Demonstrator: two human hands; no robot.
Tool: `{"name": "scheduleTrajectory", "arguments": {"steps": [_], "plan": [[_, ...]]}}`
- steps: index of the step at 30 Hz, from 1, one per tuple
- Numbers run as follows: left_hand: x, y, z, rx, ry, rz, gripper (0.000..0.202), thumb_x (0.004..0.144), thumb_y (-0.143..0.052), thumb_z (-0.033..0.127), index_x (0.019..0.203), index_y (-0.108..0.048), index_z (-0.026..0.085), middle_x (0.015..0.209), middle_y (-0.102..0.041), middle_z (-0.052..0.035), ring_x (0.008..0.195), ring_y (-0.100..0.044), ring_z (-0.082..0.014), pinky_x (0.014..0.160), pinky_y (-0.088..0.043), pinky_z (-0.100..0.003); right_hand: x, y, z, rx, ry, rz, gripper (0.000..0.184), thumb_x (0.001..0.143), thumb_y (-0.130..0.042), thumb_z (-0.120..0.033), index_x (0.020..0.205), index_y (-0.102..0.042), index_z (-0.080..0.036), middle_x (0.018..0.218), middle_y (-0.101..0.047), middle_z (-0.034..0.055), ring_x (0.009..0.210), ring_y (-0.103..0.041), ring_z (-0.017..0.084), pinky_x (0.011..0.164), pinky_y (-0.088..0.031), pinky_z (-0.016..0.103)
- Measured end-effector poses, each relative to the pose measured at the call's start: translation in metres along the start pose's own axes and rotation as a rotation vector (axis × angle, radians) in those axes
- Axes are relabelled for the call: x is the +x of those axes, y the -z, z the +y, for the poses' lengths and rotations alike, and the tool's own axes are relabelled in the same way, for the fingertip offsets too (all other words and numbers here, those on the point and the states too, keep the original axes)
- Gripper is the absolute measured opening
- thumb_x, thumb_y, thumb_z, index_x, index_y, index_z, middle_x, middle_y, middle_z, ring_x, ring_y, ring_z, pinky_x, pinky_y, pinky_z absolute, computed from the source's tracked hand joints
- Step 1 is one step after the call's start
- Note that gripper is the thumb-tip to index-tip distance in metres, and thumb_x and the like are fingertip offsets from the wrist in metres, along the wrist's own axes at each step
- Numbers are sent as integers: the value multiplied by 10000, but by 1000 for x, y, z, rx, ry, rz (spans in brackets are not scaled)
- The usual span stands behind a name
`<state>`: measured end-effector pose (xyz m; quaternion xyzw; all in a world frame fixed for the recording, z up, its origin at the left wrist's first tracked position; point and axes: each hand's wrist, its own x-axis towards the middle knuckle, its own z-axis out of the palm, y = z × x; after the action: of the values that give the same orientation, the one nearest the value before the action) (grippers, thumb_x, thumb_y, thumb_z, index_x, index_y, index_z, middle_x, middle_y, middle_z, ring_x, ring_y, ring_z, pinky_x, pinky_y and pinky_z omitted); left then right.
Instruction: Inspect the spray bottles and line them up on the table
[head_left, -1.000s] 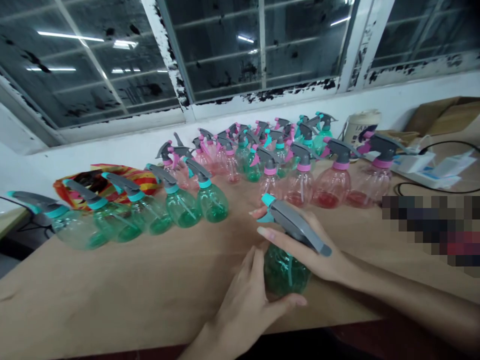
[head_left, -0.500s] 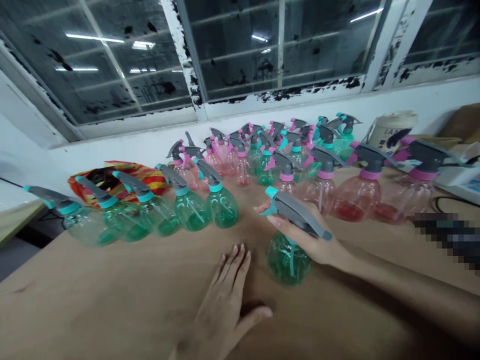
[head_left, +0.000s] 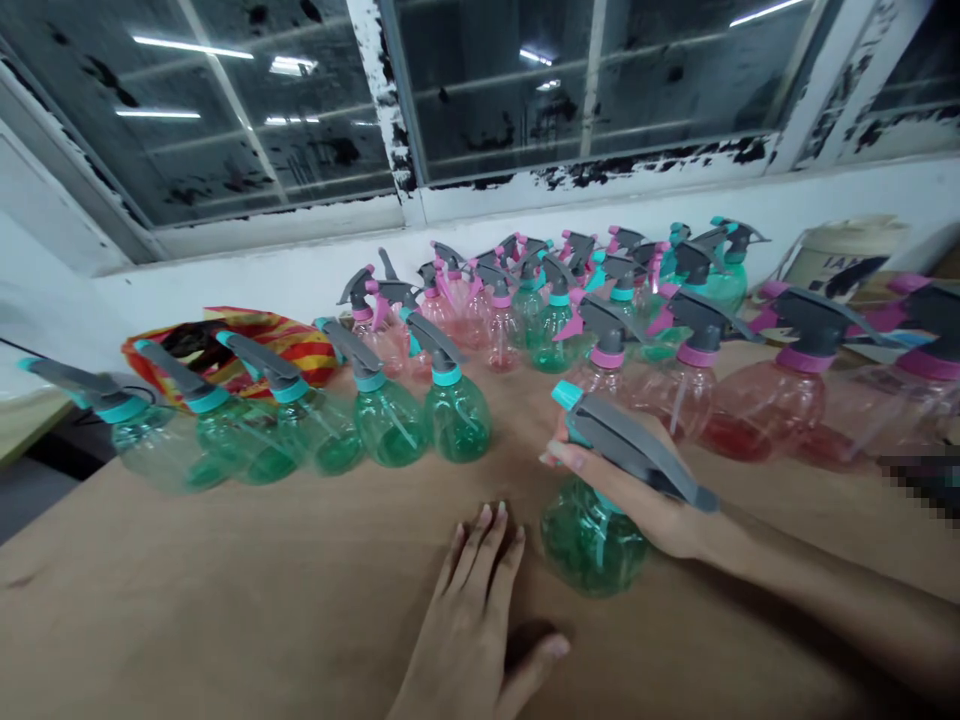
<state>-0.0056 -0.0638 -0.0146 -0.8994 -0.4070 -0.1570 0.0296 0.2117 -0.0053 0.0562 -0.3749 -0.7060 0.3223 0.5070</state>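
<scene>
My right hand (head_left: 637,480) is wrapped around the neck of a green spray bottle (head_left: 592,545) with a grey and turquoise trigger head. The bottle is upright; whether its base touches the wooden table (head_left: 247,590) I cannot tell. My left hand (head_left: 476,610) lies flat on the table to the left of that bottle, fingers stretched and thumb out, holding nothing. Ahead and to the left stands a row of several green spray bottles (head_left: 459,420). On the right side is a row of pink spray bottles (head_left: 765,410), some with red liquid inside.
More pink and green spray bottles crowd the back of the table, such as one clear pink bottle (head_left: 504,335). A red and yellow striped bag (head_left: 300,345) lies behind the left row. At the back right stands a pale tub (head_left: 847,255). Windows (head_left: 502,90) rise above the wall.
The view has shifted slightly, so the right-hand bottles appear farther right and nearer. My right hand keeps its hold on the green spray bottle, and my left hand stays flat on the table.
</scene>
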Motion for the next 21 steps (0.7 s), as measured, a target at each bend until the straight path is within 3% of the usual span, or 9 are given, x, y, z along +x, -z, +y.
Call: {"name": "scheduleTrajectory", "arguments": {"steps": [4, 7, 11, 15, 21], "plan": [[0, -1, -1, 10, -31, 15, 728, 907, -585, 506, 1457, -350, 91, 1497, -374, -190, 1352, -393, -359, 1036, -431, -520, -3, -3, -3, -29, 23, -9, 159, 890, -586, -369, 784, -593, -250, 664, -567, -35, 637, -599, 144, 600, -496, 284], [1, -2, -3, -18, -38, 21, 730, 909, -587, 489, 1465, -336, 89, 1501, -366, -193, 1360, -378, -364, 1044, -419, -529, -4, -3, -6, -45, 60, -31, 84, 871, -613, -343, 911, -639, -275, 814, -663, -20, 746, -648, 158, 711, -529, 314], [1, -2, -2, 19, -29, 6, 707, 913, -573, 494, 1454, -354, 95, 1490, -390, -187, 1345, -404, -359, 1026, -442, -524, -4, -3, -9, -78, 15, -17, 193, 867, -614, -357, 1045, -652, -294, 881, -697, -5, 772, -673, 184, 803, -542, 371], [1, -2, 0, 2, -20, 7, 719, 909, -578, 497, 1459, -347, 95, 1491, -387, -189, 1352, -393, -361, 1035, -430, -523, -5, -3, -11, -107, 65, -11, 238, 864, -600, -326, 1096, -636, -289, 956, -698, 18, 833, -667, 196, 826, -538, 374], [1, 0, 1, 24, -21, 12, 708, 922, -563, 488, 1474, -331, 111, 1508, -365, -175, 1361, -381, -346, 1055, -401, -518, -5, -4, -10, -200, 93, -7, 122, 869, -568, -297, 958, -639, -254, 724, -628, -2, 625, -599, 156, 679, -546, 308]]}}
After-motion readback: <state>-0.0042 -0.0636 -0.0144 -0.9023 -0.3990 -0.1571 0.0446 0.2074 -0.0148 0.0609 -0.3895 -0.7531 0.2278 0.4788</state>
